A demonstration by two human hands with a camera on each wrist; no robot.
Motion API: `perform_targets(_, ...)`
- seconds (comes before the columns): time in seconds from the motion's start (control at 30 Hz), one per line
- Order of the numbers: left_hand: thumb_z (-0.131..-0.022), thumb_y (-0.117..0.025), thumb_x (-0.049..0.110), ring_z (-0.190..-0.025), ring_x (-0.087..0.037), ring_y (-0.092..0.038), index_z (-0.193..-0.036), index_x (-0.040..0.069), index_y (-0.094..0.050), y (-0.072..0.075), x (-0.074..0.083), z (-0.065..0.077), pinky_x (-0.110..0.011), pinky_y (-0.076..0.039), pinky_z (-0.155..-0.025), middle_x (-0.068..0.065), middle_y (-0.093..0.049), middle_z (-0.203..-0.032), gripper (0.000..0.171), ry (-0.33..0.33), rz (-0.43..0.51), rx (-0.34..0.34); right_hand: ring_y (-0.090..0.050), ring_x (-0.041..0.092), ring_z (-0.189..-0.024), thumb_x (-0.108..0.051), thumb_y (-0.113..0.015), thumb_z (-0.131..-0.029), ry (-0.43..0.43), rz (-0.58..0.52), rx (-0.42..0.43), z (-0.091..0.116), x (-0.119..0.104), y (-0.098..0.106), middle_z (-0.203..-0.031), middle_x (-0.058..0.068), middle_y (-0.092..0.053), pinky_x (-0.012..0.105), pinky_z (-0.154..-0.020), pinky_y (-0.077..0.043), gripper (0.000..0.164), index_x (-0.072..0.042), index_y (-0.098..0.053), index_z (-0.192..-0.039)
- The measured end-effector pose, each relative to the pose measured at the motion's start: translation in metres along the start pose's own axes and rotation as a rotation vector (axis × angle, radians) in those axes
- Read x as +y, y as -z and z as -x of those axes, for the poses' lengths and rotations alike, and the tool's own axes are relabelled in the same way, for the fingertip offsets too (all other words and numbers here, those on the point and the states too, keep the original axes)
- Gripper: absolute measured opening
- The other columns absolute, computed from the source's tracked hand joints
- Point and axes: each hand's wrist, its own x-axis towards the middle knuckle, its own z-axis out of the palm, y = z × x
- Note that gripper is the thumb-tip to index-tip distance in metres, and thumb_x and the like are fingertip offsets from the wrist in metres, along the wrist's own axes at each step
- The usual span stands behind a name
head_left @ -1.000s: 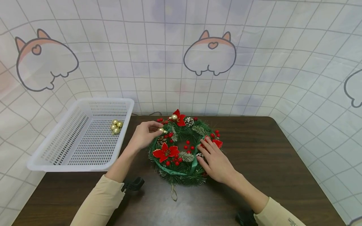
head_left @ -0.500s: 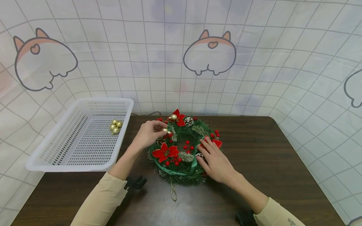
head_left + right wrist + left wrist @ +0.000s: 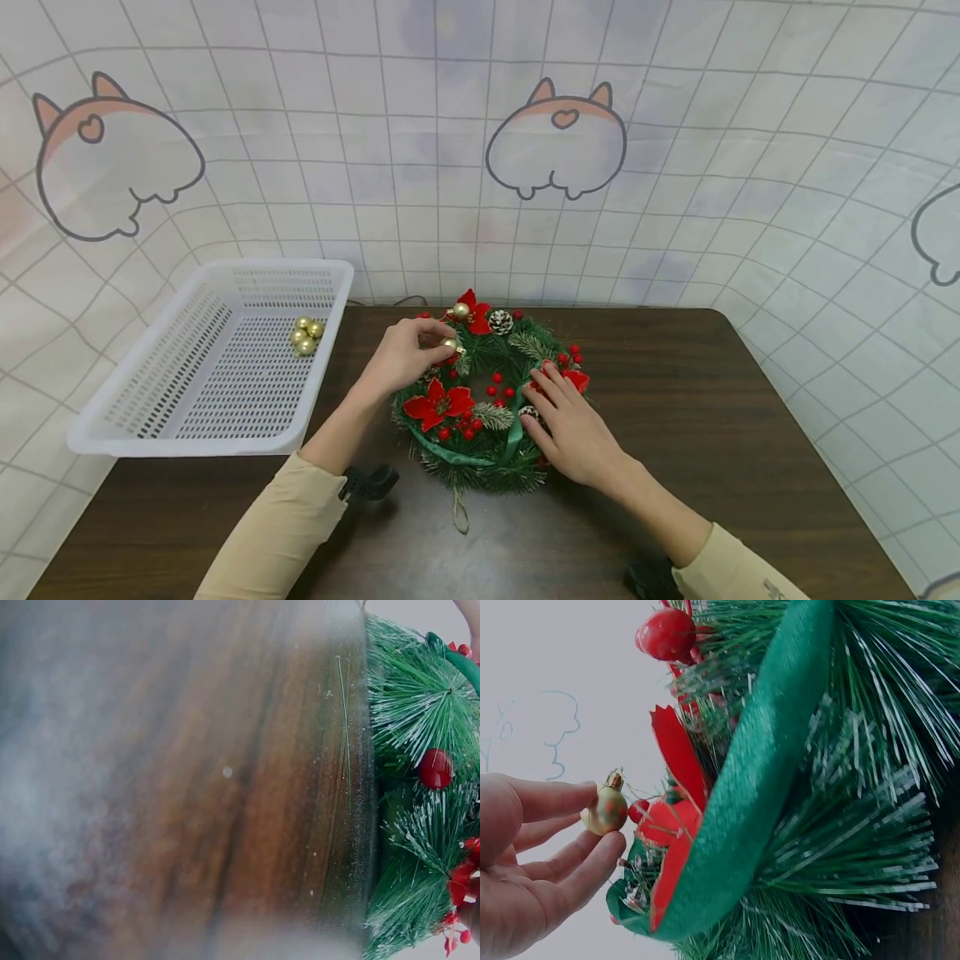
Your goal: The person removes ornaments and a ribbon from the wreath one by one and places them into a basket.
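I see left hand point(image 3: 405, 357) pinching gold ball point(image 3: 607, 815) at left part of wreath point(image 3: 495, 477). Right hand point(image 3: 576, 433) rests on wreath's right part, fingers fairly straight. Smooth ball could slip if pinch loosens; wreath might slide if pushed. Since earlier: ball, left hand shifted rightward; right hand unmoved.

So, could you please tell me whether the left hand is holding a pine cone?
No, the left wrist view shows the left hand pinching a round gold bauble between its fingers.
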Motion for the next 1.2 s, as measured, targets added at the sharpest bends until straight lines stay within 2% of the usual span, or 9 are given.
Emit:
perform_targets(0.33, -0.098, -0.073, 0.018, -0.101, -0.025, -0.066, -0.122, 0.007, -0.073, 0.001, 0.006, -0.007, -0.043, -0.054, -0.080, -0.007, -0.072, -0.110, 0.026, -0.002, 0.032, 0.020, -0.020, 0.038, -0.153, -0.034, -0.049, -0.109, 0.005, 0.002, 0.002, 0.000, -0.002, 0.000, -0.157, 0.024, -0.040, 0.054, -0.121, -0.023, 0.051, 0.003, -0.058, -0.142)
perform_targets(0.43, -0.098, -0.073, 0.018, -0.105, -0.026, -0.065, -0.124, 0.006, -0.073, 0.007, 0.010, -0.008, -0.044, -0.054, -0.081, -0.008, -0.070, -0.116, 0.028, -0.007, 0.055, 0.031, -0.021, 0.038, -0.153, -0.034, -0.049, -0.109, 0.011, 0.004, 0.004, -0.001, -0.002, 0.000, -0.157, 0.024, -0.040, 0.054, -0.121, -0.023, 0.050, 0.003, -0.058, -0.142)
perform_targets(0.73, -0.100, -0.071, 0.021, -0.111, -0.027, -0.066, -0.125, 0.008, -0.072, 0.027, 0.021, -0.006, -0.046, -0.055, -0.087, -0.009, -0.071, -0.118, 0.029, -0.007, 0.084, 0.049, -0.020, 0.038, -0.153, -0.034, -0.049, -0.109, 0.007, 0.002, -0.003, -0.001, -0.002, 0.001, -0.157, 0.024, -0.040, 0.054, -0.121, -0.023, 0.051, 0.003, -0.058, -0.142)
perform_targets(1.03, -0.101, -0.069, 0.021, -0.120, -0.031, -0.062, -0.124, 0.010, -0.072, 0.047, 0.023, -0.001, -0.048, -0.055, -0.090, -0.011, -0.068, -0.125, 0.026, 0.005, 0.059, 0.089, -0.021, 0.039, -0.153, -0.034, -0.050, -0.109, 0.015, 0.015, -0.015, -0.002, -0.002, 0.003, -0.157, 0.024, -0.040, 0.053, -0.121, -0.022, 0.051, 0.004, -0.057, -0.142)
perform_targets(1.2, -0.100, -0.070, 0.018, -0.120, -0.033, -0.061, -0.124, 0.008, -0.072, 0.060, 0.027, 0.001, -0.050, -0.053, -0.093, -0.012, -0.067, -0.124, 0.025, -0.015, 0.072, 0.103, -0.020, 0.039, -0.153, -0.034, -0.050, -0.109, 0.012, 0.018, -0.015, -0.001, -0.001, 0.002, -0.157, 0.024, -0.040, 0.054, -0.121, -0.022, 0.051, 0.003, -0.057, -0.143)
